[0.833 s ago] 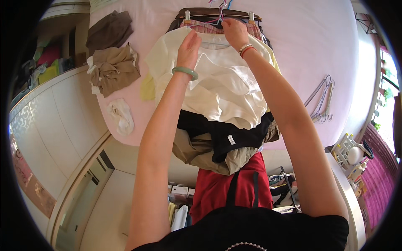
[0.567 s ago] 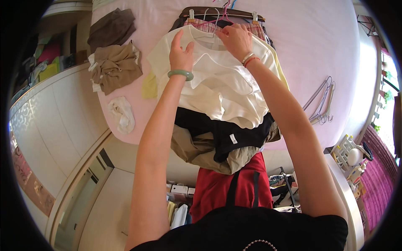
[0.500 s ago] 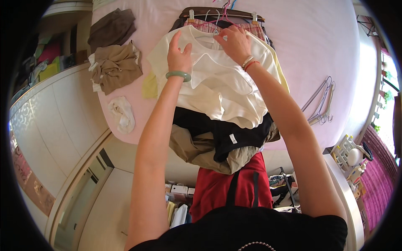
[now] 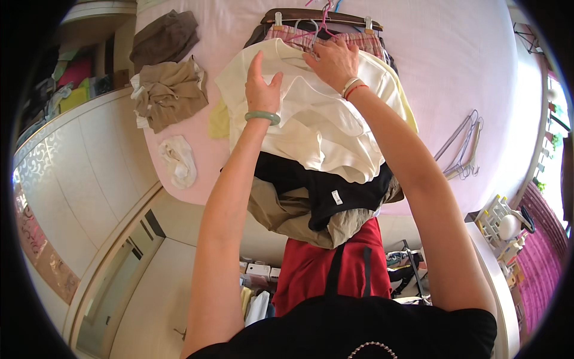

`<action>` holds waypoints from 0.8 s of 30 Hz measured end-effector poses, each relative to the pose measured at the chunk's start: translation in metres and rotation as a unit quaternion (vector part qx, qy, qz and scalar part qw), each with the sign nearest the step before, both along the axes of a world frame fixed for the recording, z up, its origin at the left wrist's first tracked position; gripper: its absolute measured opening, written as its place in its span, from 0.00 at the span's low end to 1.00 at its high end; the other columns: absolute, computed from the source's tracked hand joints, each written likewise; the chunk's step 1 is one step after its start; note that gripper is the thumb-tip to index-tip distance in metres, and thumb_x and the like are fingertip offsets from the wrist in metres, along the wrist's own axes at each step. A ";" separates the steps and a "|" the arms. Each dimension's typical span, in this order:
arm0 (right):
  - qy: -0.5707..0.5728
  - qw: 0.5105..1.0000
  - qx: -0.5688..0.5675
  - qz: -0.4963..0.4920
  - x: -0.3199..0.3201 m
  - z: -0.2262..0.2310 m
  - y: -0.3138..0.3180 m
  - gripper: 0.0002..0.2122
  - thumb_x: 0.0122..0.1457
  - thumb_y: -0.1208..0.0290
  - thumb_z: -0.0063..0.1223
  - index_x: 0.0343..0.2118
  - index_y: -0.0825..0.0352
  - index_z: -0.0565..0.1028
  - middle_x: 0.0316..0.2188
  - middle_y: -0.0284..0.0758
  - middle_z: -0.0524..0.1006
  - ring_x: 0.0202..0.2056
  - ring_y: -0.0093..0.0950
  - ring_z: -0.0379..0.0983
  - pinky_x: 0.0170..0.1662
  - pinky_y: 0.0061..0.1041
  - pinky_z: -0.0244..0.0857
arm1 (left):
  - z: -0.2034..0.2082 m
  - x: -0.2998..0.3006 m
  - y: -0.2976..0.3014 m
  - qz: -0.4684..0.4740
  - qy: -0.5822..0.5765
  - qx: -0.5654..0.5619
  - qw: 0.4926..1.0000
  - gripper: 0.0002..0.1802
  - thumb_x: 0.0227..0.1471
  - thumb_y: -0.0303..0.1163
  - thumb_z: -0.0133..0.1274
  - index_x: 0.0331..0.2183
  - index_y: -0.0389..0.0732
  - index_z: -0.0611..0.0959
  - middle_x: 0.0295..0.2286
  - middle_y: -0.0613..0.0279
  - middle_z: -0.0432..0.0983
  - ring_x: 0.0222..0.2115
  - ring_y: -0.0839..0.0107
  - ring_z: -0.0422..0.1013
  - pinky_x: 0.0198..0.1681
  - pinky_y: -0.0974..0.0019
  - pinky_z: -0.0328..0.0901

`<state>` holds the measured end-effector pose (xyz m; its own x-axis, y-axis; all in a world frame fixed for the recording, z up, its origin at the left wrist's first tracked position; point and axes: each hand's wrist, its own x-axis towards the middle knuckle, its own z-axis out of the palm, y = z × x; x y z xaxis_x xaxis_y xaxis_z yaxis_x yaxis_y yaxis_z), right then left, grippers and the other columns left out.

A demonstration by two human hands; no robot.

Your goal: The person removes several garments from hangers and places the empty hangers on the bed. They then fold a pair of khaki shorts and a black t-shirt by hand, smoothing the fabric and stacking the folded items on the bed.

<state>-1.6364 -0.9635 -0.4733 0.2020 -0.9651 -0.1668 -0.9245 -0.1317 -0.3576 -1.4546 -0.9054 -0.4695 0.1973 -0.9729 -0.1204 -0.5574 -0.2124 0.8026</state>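
A white short-sleeved top lies spread on the bed, on top of other clothes. My left hand is over its left side, palm inward, with fingers straight and thumb apart. At the neckline, my right hand is closed with bent fingers on the top's collar, right by the hook of a light grey hanger. The hanger's body is hidden by the cloth and my hand. Below the white top lie a black garment and a khaki one. Pale yellow cloth shows at its left.
Plaid pants hang clipped on a brown wooden hanger. A dark brown bundle, a tan bundle and a small white cloth lie at the bed's left. Loose hangers rest at the right. Red fabric is before me.
My right fingers have gone from a raised pinch at the hanger's hook to lying lower over the collar. The top's front neckline now covers more of the hanger. My left hand stays open.
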 end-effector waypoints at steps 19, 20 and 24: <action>-0.240 0.968 -0.016 -0.078 -0.081 0.058 0.073 0.13 0.60 0.64 0.50 0.28 0.68 0.81 0.29 0.35 0.81 0.31 0.37 0.74 0.41 0.32 0.64 | 0.011 0.009 -0.007 -0.043 -0.029 0.001 0.999 0.22 0.50 0.24 0.44 0.45 0.52 0.83 0.47 0.54 0.75 0.39 0.69 0.74 0.43 0.67 0.66; -0.269 0.959 -0.009 -0.087 -0.087 0.054 0.075 0.13 0.59 0.64 0.51 0.28 0.69 0.80 0.30 0.35 0.81 0.31 0.37 0.74 0.39 0.31 0.65 | 0.021 0.011 -0.007 -0.039 0.026 0.058 0.997 0.22 0.50 0.24 0.41 0.44 0.50 0.84 0.47 0.55 0.75 0.37 0.72 0.74 0.42 0.68 0.66; -0.368 0.915 0.101 -0.128 -0.104 0.058 0.079 0.14 0.60 0.65 0.51 0.29 0.73 0.80 0.33 0.32 0.82 0.25 0.27 0.73 0.31 0.24 0.64 | 0.045 0.029 -0.009 -0.031 0.271 0.232 0.934 0.23 0.49 0.25 0.39 0.45 0.36 0.81 0.47 0.59 0.75 0.39 0.74 0.72 0.45 0.67 0.66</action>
<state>-1.7405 -0.8848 -0.4149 0.1038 -0.9609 -0.2569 -0.4145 0.1930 -0.8894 -1.4251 -0.9146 -0.4245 -0.0695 -0.7982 -0.5983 -0.1184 -0.5889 0.7995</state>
